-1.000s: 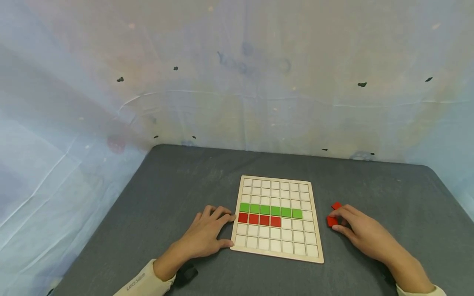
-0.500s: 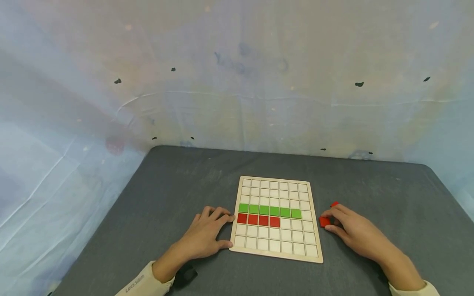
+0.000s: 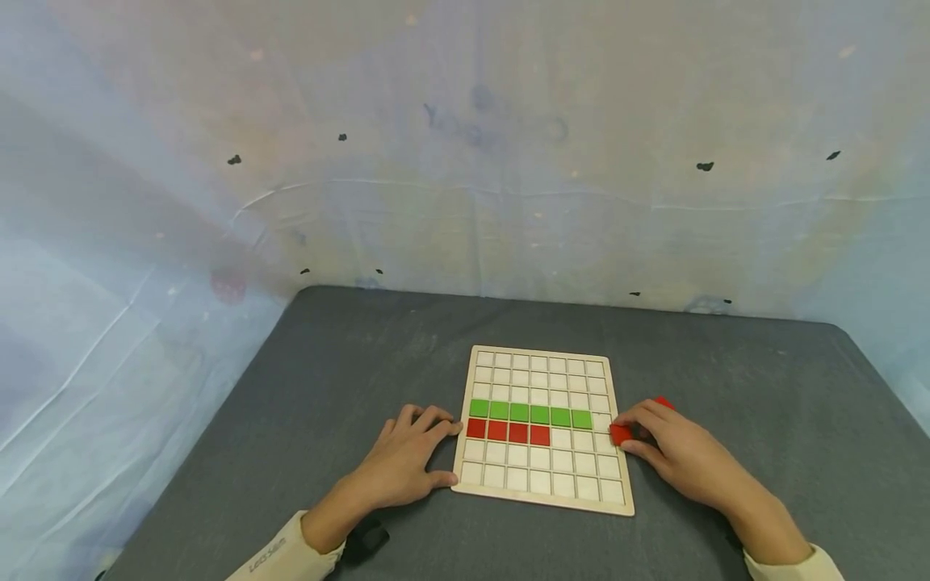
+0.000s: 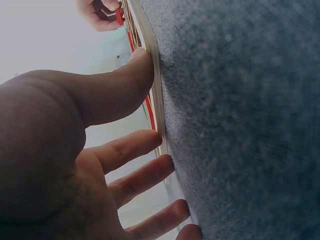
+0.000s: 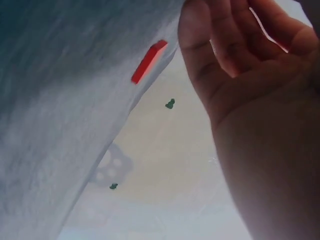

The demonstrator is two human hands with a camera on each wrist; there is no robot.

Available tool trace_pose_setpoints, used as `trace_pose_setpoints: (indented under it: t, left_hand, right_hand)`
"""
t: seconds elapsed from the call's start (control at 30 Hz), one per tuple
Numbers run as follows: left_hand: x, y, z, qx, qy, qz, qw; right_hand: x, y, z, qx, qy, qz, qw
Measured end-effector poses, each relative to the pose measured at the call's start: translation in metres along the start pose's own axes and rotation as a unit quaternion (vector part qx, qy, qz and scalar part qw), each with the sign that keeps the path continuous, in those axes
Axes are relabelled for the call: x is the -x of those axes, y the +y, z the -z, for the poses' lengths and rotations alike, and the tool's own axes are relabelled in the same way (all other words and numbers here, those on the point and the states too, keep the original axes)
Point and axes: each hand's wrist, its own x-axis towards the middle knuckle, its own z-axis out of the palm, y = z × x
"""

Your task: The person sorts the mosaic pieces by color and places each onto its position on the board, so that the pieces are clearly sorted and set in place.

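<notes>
A pale wooden grid board lies on the dark table. A row of several green tiles crosses it, and below them sit several red tiles starting from the left edge. My left hand rests at the board's left side, thumb and fingertips touching its rim; the left wrist view shows the fingers fairly straight. Between thumb and fingers my right hand pinches a red square tile over the board's right rim. Behind that hand another red tile lies on the table, partly hidden in the head view.
The dark cloth-covered table extends around the board on all sides. A pale patterned sheet hangs behind and to the left of it. A small black object is under the left wrist.
My right hand has moved left with the red tile, from the table beside the board to the board's right rim. The other red tile stays behind. My left hand keeps its place.
</notes>
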Motion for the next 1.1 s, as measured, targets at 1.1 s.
trace_pose_setpoints:
  t: [1.1]
  left_hand:
    - [0.0,0.0,-0.001,-0.004,0.012,-0.008,0.9999]
  right_hand:
    - [-0.022,-0.027,-0.01,0.001,0.015,0.025,0.9996]
